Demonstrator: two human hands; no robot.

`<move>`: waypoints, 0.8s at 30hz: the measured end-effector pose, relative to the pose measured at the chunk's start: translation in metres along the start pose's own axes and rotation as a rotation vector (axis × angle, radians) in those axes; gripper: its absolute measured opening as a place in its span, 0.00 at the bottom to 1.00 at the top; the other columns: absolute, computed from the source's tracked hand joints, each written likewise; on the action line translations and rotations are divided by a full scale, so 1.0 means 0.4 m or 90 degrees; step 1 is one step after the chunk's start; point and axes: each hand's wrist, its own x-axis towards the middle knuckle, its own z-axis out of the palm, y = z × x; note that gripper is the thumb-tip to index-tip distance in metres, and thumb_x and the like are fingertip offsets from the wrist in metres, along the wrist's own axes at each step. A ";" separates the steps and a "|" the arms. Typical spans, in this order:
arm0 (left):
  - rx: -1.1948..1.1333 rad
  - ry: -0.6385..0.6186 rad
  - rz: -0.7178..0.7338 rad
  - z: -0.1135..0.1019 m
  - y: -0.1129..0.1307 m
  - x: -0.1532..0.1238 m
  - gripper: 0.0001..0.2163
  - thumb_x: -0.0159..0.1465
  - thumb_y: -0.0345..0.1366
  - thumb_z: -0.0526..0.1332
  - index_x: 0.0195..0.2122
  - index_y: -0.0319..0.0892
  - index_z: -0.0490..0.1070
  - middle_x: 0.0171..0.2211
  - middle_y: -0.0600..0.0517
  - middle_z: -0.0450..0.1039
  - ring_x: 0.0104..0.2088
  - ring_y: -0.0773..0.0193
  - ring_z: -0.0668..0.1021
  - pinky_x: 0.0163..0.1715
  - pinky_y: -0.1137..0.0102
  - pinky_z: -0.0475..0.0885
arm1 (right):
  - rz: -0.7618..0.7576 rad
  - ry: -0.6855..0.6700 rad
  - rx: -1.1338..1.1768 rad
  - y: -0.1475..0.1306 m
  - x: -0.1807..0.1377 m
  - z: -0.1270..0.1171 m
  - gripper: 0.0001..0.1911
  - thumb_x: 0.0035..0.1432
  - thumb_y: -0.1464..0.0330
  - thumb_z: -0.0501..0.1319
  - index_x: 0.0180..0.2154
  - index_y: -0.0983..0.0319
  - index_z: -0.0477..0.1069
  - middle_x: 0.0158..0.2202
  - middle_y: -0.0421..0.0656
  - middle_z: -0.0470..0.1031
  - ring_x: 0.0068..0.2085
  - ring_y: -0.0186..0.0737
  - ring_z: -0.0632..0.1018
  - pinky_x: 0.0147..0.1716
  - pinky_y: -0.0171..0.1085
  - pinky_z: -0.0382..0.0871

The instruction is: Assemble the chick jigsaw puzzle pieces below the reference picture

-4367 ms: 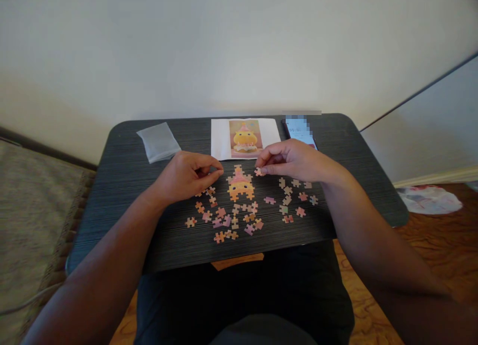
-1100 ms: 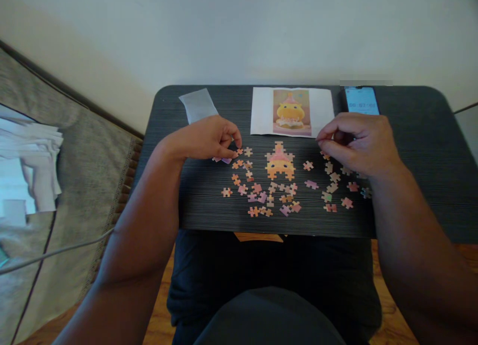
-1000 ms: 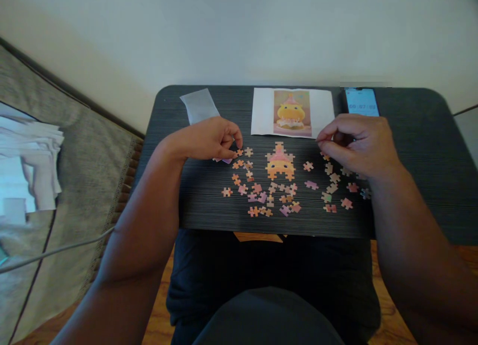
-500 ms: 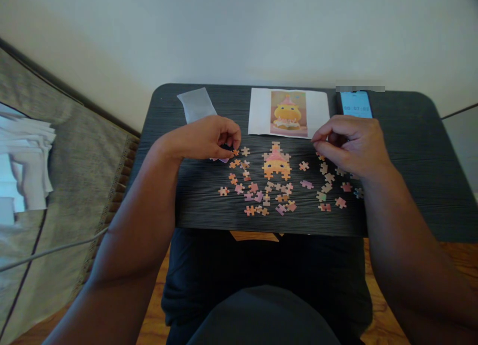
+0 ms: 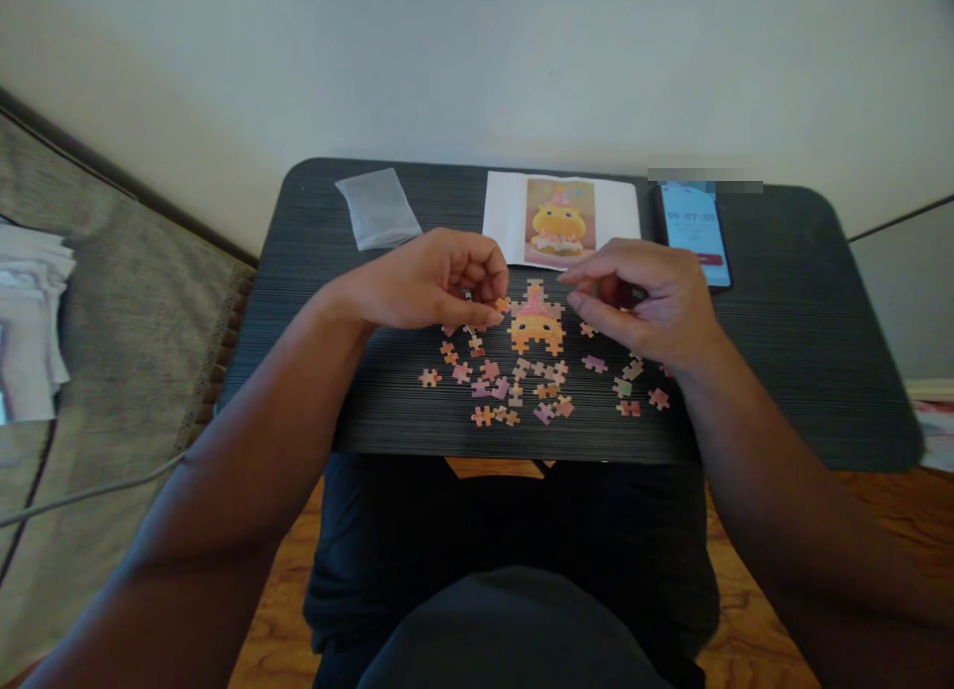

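Note:
My left hand (image 5: pixel 454 281) pinches an orange puzzle piece (image 5: pixel 503 304) between its fingertips, just left of the joined puzzle section (image 5: pixel 535 326). That section shows a pink hat over a yellow-orange face with two dark eyes, and its lower edge is uneven. On the section's right side hovers my right hand (image 5: pixel 645 296), thumb and forefinger slightly apart with nothing visible between them. Loose pieces lie around, among them a purple piece (image 5: pixel 594 364), a greenish piece (image 5: pixel 623 388) and a red-pink piece (image 5: pixel 659 399). Both hands hide some pieces beneath them.
Behind the puzzle lies a paper sheet (image 5: pixel 503 217) with a printed picture of the yellow figure. A clear plastic bag (image 5: pixel 379 210) rests at the back left. The phone (image 5: pixel 697 232) at the back right displays a timer. The dark table (image 5: pixel 805 371) stands against a wall.
My left hand has moved right, carrying the orange piece up to the joined section. My right hand has moved left from the loose pieces toward it. The view has shifted slightly.

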 end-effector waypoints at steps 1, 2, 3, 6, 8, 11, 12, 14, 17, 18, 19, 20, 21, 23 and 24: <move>-0.029 -0.013 0.007 0.013 0.001 0.006 0.11 0.68 0.34 0.77 0.46 0.42 0.77 0.32 0.54 0.83 0.29 0.69 0.82 0.28 0.75 0.73 | -0.005 -0.015 0.009 -0.007 0.003 0.012 0.10 0.70 0.63 0.76 0.52 0.48 0.89 0.37 0.37 0.87 0.27 0.37 0.76 0.31 0.44 0.70; -0.048 -0.021 0.015 0.025 0.002 0.012 0.12 0.68 0.33 0.77 0.47 0.42 0.76 0.32 0.55 0.83 0.28 0.70 0.82 0.29 0.75 0.74 | -0.016 -0.026 0.019 -0.013 0.006 0.023 0.11 0.71 0.62 0.76 0.54 0.49 0.89 0.38 0.37 0.88 0.27 0.37 0.76 0.31 0.43 0.70; -0.060 -0.023 0.025 0.034 0.002 0.016 0.13 0.68 0.33 0.77 0.47 0.42 0.75 0.32 0.56 0.82 0.28 0.71 0.82 0.29 0.76 0.74 | -0.029 -0.036 0.027 -0.018 0.008 0.032 0.12 0.71 0.61 0.76 0.54 0.49 0.89 0.39 0.37 0.89 0.27 0.36 0.76 0.32 0.43 0.71; -0.070 -0.021 0.049 0.050 0.004 0.023 0.16 0.67 0.32 0.78 0.46 0.43 0.72 0.32 0.57 0.82 0.28 0.72 0.82 0.30 0.76 0.74 | -0.054 -0.055 0.036 -0.023 0.012 0.049 0.13 0.72 0.58 0.77 0.54 0.53 0.89 0.38 0.38 0.90 0.28 0.35 0.77 0.34 0.40 0.72; -0.098 -0.021 0.052 0.053 0.004 0.022 0.18 0.66 0.32 0.79 0.46 0.45 0.69 0.34 0.57 0.82 0.29 0.72 0.83 0.31 0.76 0.75 | -0.046 -0.056 0.045 -0.022 0.012 0.051 0.14 0.71 0.58 0.78 0.53 0.55 0.89 0.38 0.38 0.90 0.28 0.34 0.77 0.33 0.39 0.72; -0.134 -0.022 0.029 0.055 0.007 0.017 0.20 0.66 0.31 0.78 0.47 0.46 0.66 0.36 0.57 0.83 0.32 0.71 0.85 0.33 0.76 0.77 | -0.017 -0.064 0.065 -0.021 0.011 0.047 0.13 0.69 0.58 0.79 0.52 0.56 0.89 0.38 0.39 0.90 0.29 0.34 0.79 0.31 0.39 0.71; -0.140 -0.025 0.024 0.055 0.008 0.016 0.20 0.66 0.30 0.77 0.47 0.47 0.66 0.37 0.57 0.83 0.33 0.70 0.85 0.33 0.75 0.78 | -0.014 -0.065 0.070 -0.021 0.011 0.046 0.13 0.69 0.58 0.80 0.51 0.56 0.89 0.38 0.39 0.89 0.29 0.34 0.80 0.31 0.39 0.71; -0.144 -0.029 0.018 0.057 0.012 0.014 0.19 0.66 0.30 0.76 0.47 0.47 0.66 0.37 0.56 0.83 0.34 0.69 0.86 0.35 0.74 0.79 | -0.021 -0.064 0.076 -0.022 0.011 0.045 0.14 0.68 0.59 0.80 0.51 0.56 0.89 0.36 0.38 0.89 0.28 0.34 0.79 0.31 0.39 0.70; -0.144 -0.030 0.018 0.059 0.017 0.013 0.19 0.65 0.30 0.76 0.46 0.48 0.65 0.38 0.56 0.83 0.35 0.68 0.87 0.36 0.73 0.80 | -0.028 -0.063 0.077 -0.022 0.012 0.047 0.14 0.68 0.59 0.80 0.51 0.56 0.89 0.34 0.37 0.88 0.27 0.33 0.77 0.31 0.39 0.70; -0.144 -0.031 0.018 0.059 0.019 0.013 0.19 0.65 0.30 0.76 0.46 0.47 0.66 0.38 0.56 0.83 0.35 0.68 0.87 0.36 0.73 0.81 | -0.026 -0.067 0.075 -0.022 0.013 0.047 0.14 0.68 0.59 0.80 0.51 0.57 0.89 0.34 0.37 0.87 0.27 0.34 0.77 0.32 0.39 0.70; -0.145 -0.033 0.020 0.059 0.020 0.013 0.19 0.65 0.29 0.76 0.46 0.47 0.66 0.38 0.56 0.83 0.35 0.68 0.87 0.36 0.73 0.81 | -0.024 -0.070 0.075 -0.022 0.014 0.048 0.14 0.68 0.58 0.80 0.51 0.57 0.90 0.34 0.38 0.87 0.27 0.34 0.77 0.32 0.40 0.70; -0.147 -0.036 0.025 0.059 0.021 0.013 0.18 0.66 0.29 0.76 0.45 0.47 0.66 0.38 0.56 0.84 0.35 0.68 0.87 0.36 0.73 0.81 | -0.024 -0.073 0.074 -0.022 0.015 0.048 0.14 0.68 0.57 0.80 0.50 0.57 0.90 0.35 0.38 0.87 0.27 0.34 0.77 0.33 0.40 0.70; -0.148 -0.037 0.029 0.059 0.021 0.013 0.18 0.66 0.30 0.76 0.45 0.47 0.66 0.38 0.55 0.84 0.35 0.68 0.87 0.37 0.73 0.82 | -0.024 -0.077 0.073 -0.022 0.016 0.048 0.14 0.68 0.57 0.80 0.49 0.56 0.90 0.35 0.39 0.88 0.28 0.35 0.77 0.33 0.40 0.70; -0.138 -0.037 0.031 0.059 0.021 0.013 0.19 0.66 0.33 0.78 0.46 0.47 0.65 0.39 0.54 0.85 0.36 0.67 0.88 0.37 0.72 0.82 | -0.023 -0.083 0.068 -0.022 0.017 0.049 0.14 0.68 0.55 0.80 0.48 0.56 0.90 0.38 0.40 0.89 0.30 0.36 0.78 0.35 0.40 0.71; -0.130 -0.037 0.030 0.059 0.020 0.014 0.20 0.66 0.35 0.79 0.46 0.47 0.65 0.39 0.53 0.85 0.36 0.66 0.88 0.37 0.72 0.82 | -0.022 -0.085 0.065 -0.022 0.018 0.049 0.14 0.69 0.54 0.80 0.48 0.55 0.90 0.38 0.40 0.89 0.31 0.36 0.79 0.35 0.40 0.70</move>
